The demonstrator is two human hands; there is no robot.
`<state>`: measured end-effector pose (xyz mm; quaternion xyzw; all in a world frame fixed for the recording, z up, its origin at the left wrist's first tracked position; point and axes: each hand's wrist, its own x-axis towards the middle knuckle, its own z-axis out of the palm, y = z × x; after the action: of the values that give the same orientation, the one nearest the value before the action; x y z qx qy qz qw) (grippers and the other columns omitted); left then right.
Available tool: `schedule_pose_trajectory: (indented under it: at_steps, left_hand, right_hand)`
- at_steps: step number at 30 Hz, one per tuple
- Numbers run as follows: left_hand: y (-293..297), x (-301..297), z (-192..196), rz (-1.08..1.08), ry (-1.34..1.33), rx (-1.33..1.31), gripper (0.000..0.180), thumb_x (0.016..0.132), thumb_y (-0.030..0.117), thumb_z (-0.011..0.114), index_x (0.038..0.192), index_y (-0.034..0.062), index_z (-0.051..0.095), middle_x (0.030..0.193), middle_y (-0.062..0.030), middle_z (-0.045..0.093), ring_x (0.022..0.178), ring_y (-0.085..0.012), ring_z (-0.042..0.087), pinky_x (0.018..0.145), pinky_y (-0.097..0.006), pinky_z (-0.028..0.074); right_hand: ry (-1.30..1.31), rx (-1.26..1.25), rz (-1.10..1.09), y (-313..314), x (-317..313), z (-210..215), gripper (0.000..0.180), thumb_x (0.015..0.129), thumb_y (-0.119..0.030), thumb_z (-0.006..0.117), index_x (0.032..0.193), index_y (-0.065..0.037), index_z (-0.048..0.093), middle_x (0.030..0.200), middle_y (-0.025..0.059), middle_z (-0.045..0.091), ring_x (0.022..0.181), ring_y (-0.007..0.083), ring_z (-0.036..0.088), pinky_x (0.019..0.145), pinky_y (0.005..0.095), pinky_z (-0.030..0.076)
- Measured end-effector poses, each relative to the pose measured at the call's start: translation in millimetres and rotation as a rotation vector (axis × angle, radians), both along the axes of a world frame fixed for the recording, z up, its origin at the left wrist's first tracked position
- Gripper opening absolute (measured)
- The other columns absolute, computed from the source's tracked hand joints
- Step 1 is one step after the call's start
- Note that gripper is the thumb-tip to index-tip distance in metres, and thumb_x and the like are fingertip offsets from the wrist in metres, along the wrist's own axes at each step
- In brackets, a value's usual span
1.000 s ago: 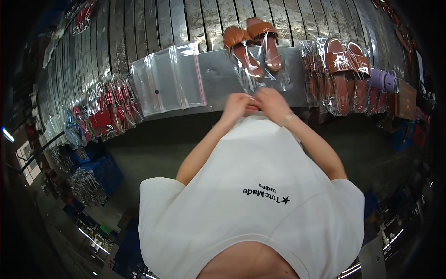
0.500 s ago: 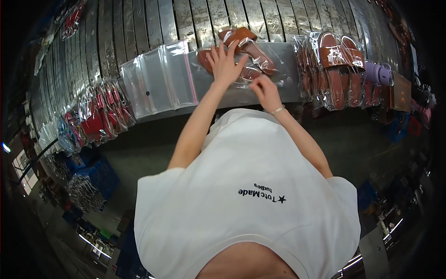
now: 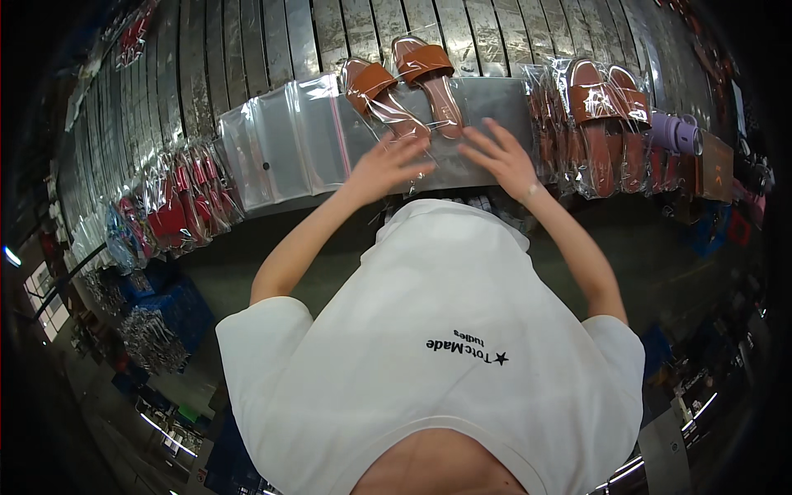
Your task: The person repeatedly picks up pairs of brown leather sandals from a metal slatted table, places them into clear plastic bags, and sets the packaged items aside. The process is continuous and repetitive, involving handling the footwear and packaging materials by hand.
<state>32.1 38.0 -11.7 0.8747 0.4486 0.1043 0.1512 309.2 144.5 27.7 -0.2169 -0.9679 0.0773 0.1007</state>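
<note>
Two brown slide sandals lie at the table's far middle in clear plastic, toes pointing away: the left sandal [image 3: 370, 81] slants, while the right sandal [image 3: 425, 60] is nearer to straight. My left hand [image 3: 386, 171] is open, fingers spread beside the left sandal's heel; whether its fingertips touch the plastic I cannot tell. My right hand [image 3: 505, 162] hovers open over the grey work surface [image 3: 495, 103], fingers apart and holding nothing, just right of the right sandal's heel.
Flat clear plastic bags [image 3: 289, 144] are stacked left of my hands. Bagged red sandals [image 3: 177, 206] stand further left. To the right are a row of bagged brown sandals [image 3: 598, 136], a lilac roll-shaped item [image 3: 672, 132] and a brown box [image 3: 714, 165]. Metal slats [image 3: 495, 37] run behind.
My left hand has let go of the sandals and drawn back toward me. My right hand has opened and moved right. The sandals now lie side by side, further away.
</note>
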Motion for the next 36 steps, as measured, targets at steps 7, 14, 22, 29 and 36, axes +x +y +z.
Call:
schedule_pose_trajectory:
  at_steps: [7,14,22,29,36]
  left_hand:
    - [-25,14,-31,1.290,-1.423,-0.508,0.012,0.092,0.010,0.050,0.099,0.0003,0.051,0.072,-0.0111,0.061,0.061,-0.0183,0.062,0.059,-0.029,0.052]
    - [92,-13,37,1.036,-1.633,-0.849,0.017,0.085,0.004,0.048,0.068,0.0037,0.051,0.061,-0.0044,0.052,0.050,-0.0131,0.051,0.045,-0.024,0.039]
    - [326,38,191,0.486,-1.728,-0.051,0.036,0.086,0.012,0.053,0.118,-0.0014,0.044,0.096,-0.0158,0.063,0.090,-0.0217,0.062,0.085,-0.033,0.047]
    - [446,95,-63,0.884,-1.660,-1.272,0.088,0.083,0.045,0.062,0.140,0.0261,-0.002,0.145,-0.0224,0.013,0.131,-0.0353,0.027,0.097,-0.054,0.035]
    - [438,81,-51,1.088,-2.132,-0.562,0.043,0.083,0.023,0.064,0.118,0.0060,0.048,0.118,-0.0084,0.053,0.105,-0.0209,0.051,0.081,-0.043,0.046]
  right_hand:
    - [0.590,-1.134,-0.936,9,-17,-68,0.020,0.085,-0.017,0.060,0.072,-0.002,0.058,0.066,0.0087,0.061,0.046,0.0185,0.055,0.044,0.0321,0.044]
    - [0.937,-1.982,-0.998,29,-45,21,0.025,0.092,-0.028,0.055,0.088,-0.004,0.061,0.070,0.0000,0.058,0.055,0.0093,0.051,0.048,0.0275,0.040]
    - [1.693,-0.909,-1.145,59,-29,46,0.026,0.088,-0.017,0.060,0.111,-0.009,0.053,0.103,-0.0016,0.056,0.095,0.0090,0.049,0.088,0.0301,0.038]
    - [2.279,-1.276,-1.313,97,4,49,0.021,0.089,-0.031,0.059,0.097,-0.012,0.056,0.096,-0.0004,0.059,0.086,0.0147,0.052,0.079,0.0332,0.042]
    - [1.597,-1.796,-1.194,70,-1,67,0.033,0.091,-0.022,0.055,0.117,-0.001,0.054,0.104,0.0072,0.059,0.089,0.0171,0.056,0.081,0.0341,0.046]
